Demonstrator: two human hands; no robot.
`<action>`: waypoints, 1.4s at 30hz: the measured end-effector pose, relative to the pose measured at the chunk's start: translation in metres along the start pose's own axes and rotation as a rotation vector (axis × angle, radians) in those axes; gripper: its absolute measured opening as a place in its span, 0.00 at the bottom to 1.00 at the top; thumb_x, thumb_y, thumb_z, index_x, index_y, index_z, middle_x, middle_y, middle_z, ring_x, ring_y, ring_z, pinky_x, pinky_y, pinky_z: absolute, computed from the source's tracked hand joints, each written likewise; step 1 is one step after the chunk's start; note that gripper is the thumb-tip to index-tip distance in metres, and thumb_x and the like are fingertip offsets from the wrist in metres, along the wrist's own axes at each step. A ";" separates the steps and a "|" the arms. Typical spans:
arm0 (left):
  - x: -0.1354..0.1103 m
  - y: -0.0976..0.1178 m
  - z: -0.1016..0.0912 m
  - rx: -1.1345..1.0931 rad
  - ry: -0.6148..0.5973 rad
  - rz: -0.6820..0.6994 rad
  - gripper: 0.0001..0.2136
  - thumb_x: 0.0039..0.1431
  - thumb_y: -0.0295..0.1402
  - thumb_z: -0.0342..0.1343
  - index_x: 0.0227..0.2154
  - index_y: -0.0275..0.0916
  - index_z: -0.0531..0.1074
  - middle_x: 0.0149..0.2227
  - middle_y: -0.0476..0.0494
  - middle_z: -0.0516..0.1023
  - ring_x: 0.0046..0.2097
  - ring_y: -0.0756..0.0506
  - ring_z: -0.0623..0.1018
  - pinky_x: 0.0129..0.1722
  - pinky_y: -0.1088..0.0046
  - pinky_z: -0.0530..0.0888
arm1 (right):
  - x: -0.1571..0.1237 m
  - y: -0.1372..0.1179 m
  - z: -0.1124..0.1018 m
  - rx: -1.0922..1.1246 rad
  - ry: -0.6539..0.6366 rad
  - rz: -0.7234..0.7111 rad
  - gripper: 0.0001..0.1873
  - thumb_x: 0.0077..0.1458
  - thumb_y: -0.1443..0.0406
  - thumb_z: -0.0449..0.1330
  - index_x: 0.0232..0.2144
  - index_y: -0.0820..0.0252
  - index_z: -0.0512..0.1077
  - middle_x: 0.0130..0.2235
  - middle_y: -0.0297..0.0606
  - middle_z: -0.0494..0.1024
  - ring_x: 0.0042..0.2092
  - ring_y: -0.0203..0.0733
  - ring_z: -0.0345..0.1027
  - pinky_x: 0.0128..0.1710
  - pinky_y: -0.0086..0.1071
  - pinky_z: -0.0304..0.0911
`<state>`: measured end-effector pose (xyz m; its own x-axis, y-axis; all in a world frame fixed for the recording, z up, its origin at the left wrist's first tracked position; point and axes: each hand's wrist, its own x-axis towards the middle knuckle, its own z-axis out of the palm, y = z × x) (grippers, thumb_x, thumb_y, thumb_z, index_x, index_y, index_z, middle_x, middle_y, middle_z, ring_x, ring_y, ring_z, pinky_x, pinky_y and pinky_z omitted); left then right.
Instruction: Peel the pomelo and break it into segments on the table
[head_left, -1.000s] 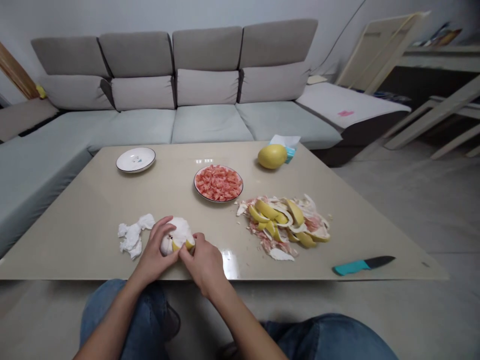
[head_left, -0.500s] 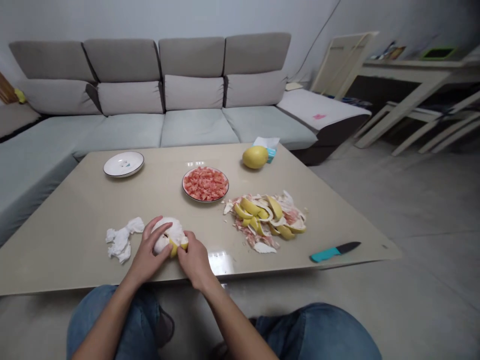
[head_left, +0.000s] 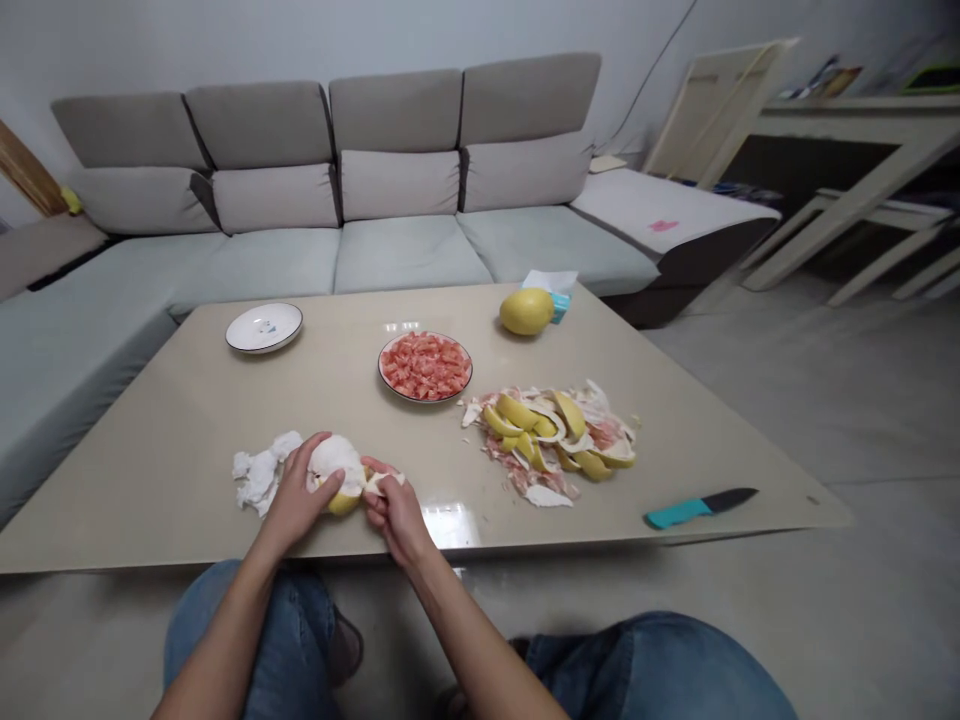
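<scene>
A partly peeled pomelo [head_left: 337, 466], white pith with a patch of yellow rind below, rests near the front edge of the beige table [head_left: 187, 410]. My left hand [head_left: 294, 497] is wrapped round its left side. My right hand [head_left: 395, 510] pinches a strip of peel [head_left: 381, 481] pulled off the fruit's right side. A crumpled white tissue [head_left: 259, 472] lies just left of my left hand.
A plate of pink pomelo pieces [head_left: 425, 366] sits mid-table, an empty white plate [head_left: 264, 327] at back left, a whole yellow pomelo [head_left: 526, 311] by a tissue pack at back right. A peel pile [head_left: 555, 436] and a teal-handled knife [head_left: 699, 508] lie right. A grey sofa stands behind.
My right hand has pulled a strip of peel away from the pomelo, to the right. My left hand keeps its grip on the fruit. The camera view shifted slightly.
</scene>
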<state>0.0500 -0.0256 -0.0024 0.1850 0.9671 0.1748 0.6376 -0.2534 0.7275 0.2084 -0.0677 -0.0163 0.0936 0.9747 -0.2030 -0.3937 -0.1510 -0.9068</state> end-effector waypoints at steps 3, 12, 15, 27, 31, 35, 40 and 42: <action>0.001 -0.004 -0.001 -0.032 0.013 -0.015 0.25 0.58 0.42 0.54 0.57 0.41 0.61 0.57 0.38 0.67 0.58 0.38 0.67 0.60 0.55 0.61 | 0.001 -0.006 -0.009 0.235 -0.037 0.041 0.17 0.47 0.64 0.52 0.40 0.63 0.71 0.17 0.22 0.54 0.17 0.30 0.40 0.14 0.21 0.42; -0.009 0.001 -0.005 0.022 0.025 -0.024 0.25 0.57 0.42 0.53 0.56 0.42 0.60 0.55 0.38 0.66 0.59 0.36 0.66 0.60 0.51 0.62 | 0.010 -0.119 -0.134 0.478 0.114 -0.118 0.07 0.51 0.68 0.57 0.35 0.56 0.70 0.30 0.31 0.73 0.25 0.31 0.64 0.23 0.22 0.65; -0.010 -0.003 -0.004 0.046 0.037 -0.019 0.25 0.56 0.44 0.53 0.55 0.42 0.60 0.55 0.39 0.67 0.58 0.35 0.66 0.60 0.49 0.62 | 0.012 -0.141 -0.153 0.408 0.171 -0.198 0.06 0.54 0.64 0.55 0.37 0.54 0.69 0.38 0.34 0.76 0.34 0.33 0.70 0.30 0.25 0.70; -0.007 -0.010 0.000 0.155 0.048 0.022 0.29 0.56 0.53 0.50 0.55 0.41 0.64 0.53 0.36 0.70 0.57 0.33 0.68 0.58 0.48 0.64 | -0.022 -0.027 -0.004 -0.637 -0.047 -0.174 0.24 0.46 0.56 0.67 0.45 0.58 0.72 0.37 0.36 0.75 0.35 0.39 0.68 0.36 0.31 0.64; -0.007 -0.009 0.001 0.160 0.062 0.029 0.29 0.55 0.54 0.50 0.55 0.42 0.63 0.52 0.38 0.70 0.57 0.32 0.68 0.58 0.48 0.64 | -0.015 -0.038 0.000 -1.065 -0.108 -0.191 0.24 0.54 0.53 0.60 0.49 0.60 0.67 0.34 0.37 0.76 0.34 0.42 0.70 0.33 0.31 0.61; -0.007 -0.007 0.003 0.190 0.068 0.086 0.28 0.56 0.53 0.49 0.56 0.43 0.64 0.52 0.38 0.69 0.57 0.33 0.68 0.59 0.48 0.64 | -0.003 -0.041 -0.009 -1.146 -0.210 -0.193 0.19 0.55 0.52 0.58 0.42 0.59 0.70 0.30 0.34 0.76 0.31 0.41 0.70 0.28 0.29 0.57; -0.008 -0.003 0.007 0.182 0.098 0.138 0.21 0.58 0.47 0.49 0.52 0.44 0.68 0.50 0.39 0.69 0.55 0.35 0.68 0.58 0.50 0.65 | 0.012 -0.038 -0.023 -1.083 -0.307 -0.277 0.16 0.53 0.56 0.62 0.40 0.59 0.71 0.29 0.31 0.75 0.29 0.37 0.68 0.28 0.26 0.55; -0.009 -0.001 0.008 0.185 0.101 0.138 0.19 0.59 0.45 0.50 0.50 0.44 0.68 0.49 0.39 0.68 0.55 0.36 0.68 0.58 0.51 0.65 | 0.015 -0.036 -0.024 -1.063 -0.317 -0.307 0.12 0.52 0.59 0.62 0.37 0.59 0.71 0.27 0.30 0.74 0.28 0.36 0.66 0.28 0.26 0.54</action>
<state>0.0540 -0.0338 -0.0104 0.2101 0.9181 0.3361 0.7395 -0.3741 0.5597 0.2461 -0.0517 0.0048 -0.2417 0.9693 0.0458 0.5904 0.1843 -0.7858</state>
